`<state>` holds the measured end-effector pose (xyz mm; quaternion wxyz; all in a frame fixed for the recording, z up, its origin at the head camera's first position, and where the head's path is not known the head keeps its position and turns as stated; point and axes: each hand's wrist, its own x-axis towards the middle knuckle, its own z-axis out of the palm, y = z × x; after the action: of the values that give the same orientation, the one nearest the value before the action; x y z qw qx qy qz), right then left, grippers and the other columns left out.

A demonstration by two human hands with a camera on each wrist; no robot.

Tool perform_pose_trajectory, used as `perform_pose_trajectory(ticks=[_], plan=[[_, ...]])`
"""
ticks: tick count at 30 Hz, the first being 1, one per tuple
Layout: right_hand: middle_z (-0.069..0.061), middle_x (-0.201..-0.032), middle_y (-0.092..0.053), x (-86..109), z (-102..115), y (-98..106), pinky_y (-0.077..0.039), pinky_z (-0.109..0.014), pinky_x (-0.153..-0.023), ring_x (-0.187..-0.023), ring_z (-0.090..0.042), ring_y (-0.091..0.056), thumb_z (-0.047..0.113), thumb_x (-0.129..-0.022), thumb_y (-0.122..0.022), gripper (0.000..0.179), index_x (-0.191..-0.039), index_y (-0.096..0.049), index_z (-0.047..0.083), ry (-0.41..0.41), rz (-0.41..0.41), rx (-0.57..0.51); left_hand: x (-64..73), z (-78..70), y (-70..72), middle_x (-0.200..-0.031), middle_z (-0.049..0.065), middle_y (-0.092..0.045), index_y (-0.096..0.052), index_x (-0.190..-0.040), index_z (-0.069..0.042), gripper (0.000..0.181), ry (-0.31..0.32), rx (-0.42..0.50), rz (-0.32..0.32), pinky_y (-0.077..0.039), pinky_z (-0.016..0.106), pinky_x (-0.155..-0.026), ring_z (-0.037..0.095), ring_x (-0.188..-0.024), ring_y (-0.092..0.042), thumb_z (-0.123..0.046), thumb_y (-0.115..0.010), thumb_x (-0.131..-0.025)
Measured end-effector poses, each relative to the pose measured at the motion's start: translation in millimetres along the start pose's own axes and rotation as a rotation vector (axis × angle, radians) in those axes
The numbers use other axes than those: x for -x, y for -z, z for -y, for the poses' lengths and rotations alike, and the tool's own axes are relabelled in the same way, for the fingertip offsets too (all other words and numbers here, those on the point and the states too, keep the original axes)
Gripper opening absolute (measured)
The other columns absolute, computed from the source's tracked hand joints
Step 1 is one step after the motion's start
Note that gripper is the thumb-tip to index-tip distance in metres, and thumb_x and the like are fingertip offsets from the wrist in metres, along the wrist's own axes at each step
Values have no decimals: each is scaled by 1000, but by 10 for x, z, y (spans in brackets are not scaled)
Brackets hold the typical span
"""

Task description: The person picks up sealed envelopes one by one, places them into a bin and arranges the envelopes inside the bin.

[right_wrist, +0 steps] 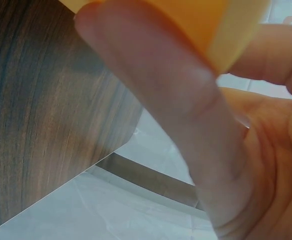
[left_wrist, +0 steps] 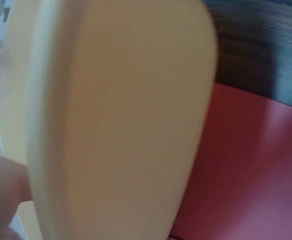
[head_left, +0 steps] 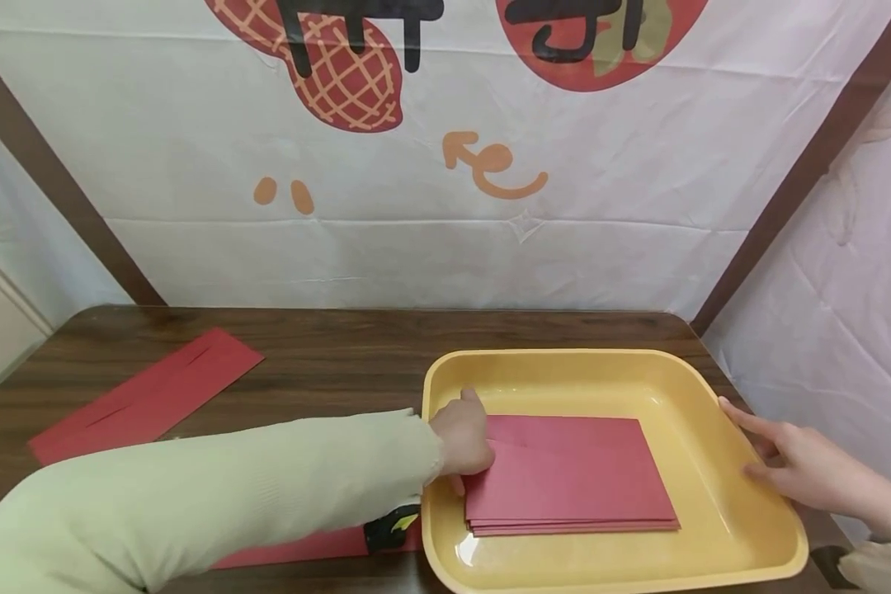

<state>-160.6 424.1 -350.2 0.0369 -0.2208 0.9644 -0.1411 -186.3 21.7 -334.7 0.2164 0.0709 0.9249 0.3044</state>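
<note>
A yellow tray holds a stack of flat red paper pieces. My left hand reaches over the tray's left rim and touches the stack's left edge. Its fingers are partly hidden, so whether they pinch the paper cannot be told. The left wrist view shows the tray's outer wall up close, with part of the hand behind the rim. On the right, my right hand grips the tray's rim between thumb and fingers. The right wrist view shows that thumb against the yellow wall.
A long red paper piece with dark slits lies at the table's left. More red paper and a black-and-yellow item lie partly under my left forearm. A printed white curtain hangs behind the wooden table.
</note>
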Motion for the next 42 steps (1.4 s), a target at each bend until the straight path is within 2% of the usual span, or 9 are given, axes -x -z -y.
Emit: perform_pose_trajectory(ticks=[3,8,14,18,24,27,30,35,42], plan=[[5,-82,-71,-2,14,-17,-44,-20,-55,-72,10,-57,4,-80,-72,98,-151,-10,33,17,-15,0,55,94,34,-81,20,-57,-22,-139,12,69,-91,96,-26,-50,28,-43,21,-41,-61,-6,-62,-85],[10,-80,-68,0,24,-20,-43,-20,-54,-71,10,-54,5,-81,-71,98,-151,-10,32,7,-9,-1,152,274,123,-63,16,-58,-44,-108,3,21,-247,376,-74,-50,28,-44,18,-39,-59,-7,-55,-93],[13,-78,-67,-22,35,-30,-43,-21,-54,-70,10,-54,5,-79,-72,97,-153,-13,24,23,-31,34,330,549,200,-57,8,-51,-54,-96,-5,7,-168,543,-258,-45,33,-40,15,-36,-47,-12,-54,-94],[12,-77,-67,-34,42,-26,-42,-21,-54,-68,10,-53,4,-79,-72,94,-153,-14,14,11,-23,35,422,809,261,-62,7,-53,-56,-95,-6,6,-92,482,-334,-43,31,-42,17,-42,-47,-12,-56,-93],[18,-74,-61,-33,57,-25,-44,-22,-56,-70,9,-54,7,-79,-72,90,-151,-18,4,-27,-2,51,550,1276,351,-103,14,-50,-55,-105,-3,27,-55,158,-359,-44,31,-65,17,-71,-53,-21,-65,-88],[16,-75,-63,-33,62,-24,-44,-22,-56,-71,8,-55,7,-79,-72,89,-150,-18,2,-37,8,44,620,1458,362,-119,23,-38,-51,-116,2,46,-46,40,-351,-44,43,-81,32,-98,-51,-30,-68,-87],[15,-76,-64,-34,64,-24,-44,-22,-56,-71,8,-55,6,-79,-72,89,-150,-18,0,-46,8,42,666,1579,362,-134,34,-25,-42,-130,10,73,-36,-49,-339,-36,62,-95,50,-122,-33,-41,-69,-85],[16,-73,-62,-33,78,-16,-44,-22,-56,-69,8,-55,7,-80,-72,85,-147,-22,-6,-56,10,51,709,1707,348,-145,43,-9,-19,-140,21,108,-5,-156,-259,-23,71,-101,62,-130,-15,-55,-68,-81],[18,-72,-59,-35,110,-17,-42,-22,-56,-66,7,-50,8,-79,-72,83,-146,-26,-6,-74,-4,66,709,1845,319,-145,47,-2,-13,-139,26,114,17,-150,-184,-18,70,-105,63,-132,-7,-56,-67,-80]])
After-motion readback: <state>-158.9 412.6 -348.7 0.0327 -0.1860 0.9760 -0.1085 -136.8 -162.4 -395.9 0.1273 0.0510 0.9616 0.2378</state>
